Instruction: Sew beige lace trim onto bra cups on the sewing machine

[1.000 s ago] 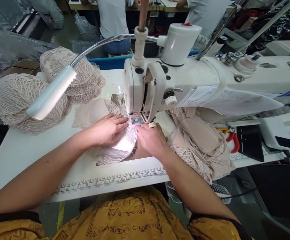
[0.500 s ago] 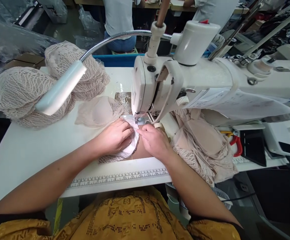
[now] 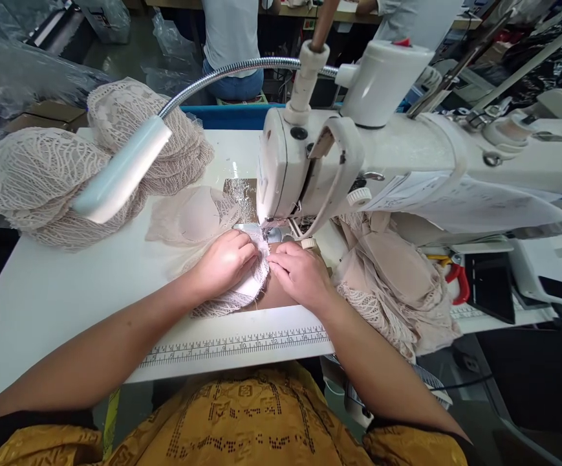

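A lace bra cup [image 3: 249,285], pale inside with a frayed lace edge, lies on the sewing machine bed under the needle area. My left hand [image 3: 229,259] rests on its left side, fingers curled and closed on the fabric. At the cup's right edge, the thumb and forefinger of my right hand [image 3: 302,272] are pinched together on the lace border, just in front of the presser foot. The sewing machine [image 3: 293,168] stands directly beyond both hands. Its needle is hard to make out.
Stacks of lace cups [image 3: 38,178] sit at the left under a lamp [image 3: 123,171]. A sheer cup [image 3: 196,217] lies beside my left hand. More beige pieces [image 3: 397,272] are heaped at the right, near red-handled scissors [image 3: 460,285]. A printed ruler [image 3: 242,343] runs along the table edge.
My right fingertips have drawn slightly back and closed more tightly at the lace edge. My left hand has shifted a little on the cup. The view has moved slightly.
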Available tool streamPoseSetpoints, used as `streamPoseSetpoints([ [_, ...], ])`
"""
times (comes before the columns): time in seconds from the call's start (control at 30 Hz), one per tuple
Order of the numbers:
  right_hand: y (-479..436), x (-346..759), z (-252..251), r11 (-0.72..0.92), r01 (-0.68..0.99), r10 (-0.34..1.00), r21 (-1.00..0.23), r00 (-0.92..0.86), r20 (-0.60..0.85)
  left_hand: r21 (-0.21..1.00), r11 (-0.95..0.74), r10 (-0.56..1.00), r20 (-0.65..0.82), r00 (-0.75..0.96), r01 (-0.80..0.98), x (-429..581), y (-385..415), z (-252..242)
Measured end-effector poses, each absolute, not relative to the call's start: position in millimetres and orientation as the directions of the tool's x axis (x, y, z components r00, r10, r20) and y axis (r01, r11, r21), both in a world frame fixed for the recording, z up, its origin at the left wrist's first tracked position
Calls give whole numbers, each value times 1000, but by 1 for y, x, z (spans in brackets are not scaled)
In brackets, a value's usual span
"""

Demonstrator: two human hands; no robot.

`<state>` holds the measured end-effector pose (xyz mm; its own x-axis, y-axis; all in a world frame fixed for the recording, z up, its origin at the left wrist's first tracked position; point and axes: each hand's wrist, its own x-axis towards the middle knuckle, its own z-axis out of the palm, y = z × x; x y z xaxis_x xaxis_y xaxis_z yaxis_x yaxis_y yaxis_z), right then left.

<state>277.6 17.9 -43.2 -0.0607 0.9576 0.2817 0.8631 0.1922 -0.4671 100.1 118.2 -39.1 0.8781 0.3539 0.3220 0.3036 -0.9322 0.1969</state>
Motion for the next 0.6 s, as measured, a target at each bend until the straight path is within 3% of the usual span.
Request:
streamPoseSetpoints([
  [0.13, 19, 278, -43, 186, 865, 960, -465, -59, 275, 215, -915, 399, 356, 845, 341, 103, 118, -43],
  [0.33, 21, 277, -44, 168, 866, 963, -471, -42, 265, 456, -845, 431, 273, 860, 279, 96, 121, -37],
  [0.6, 22, 277, -42, 184, 879, 965, -440, -77, 250, 409, -864, 428, 287, 857, 294, 100, 120, -42],
])
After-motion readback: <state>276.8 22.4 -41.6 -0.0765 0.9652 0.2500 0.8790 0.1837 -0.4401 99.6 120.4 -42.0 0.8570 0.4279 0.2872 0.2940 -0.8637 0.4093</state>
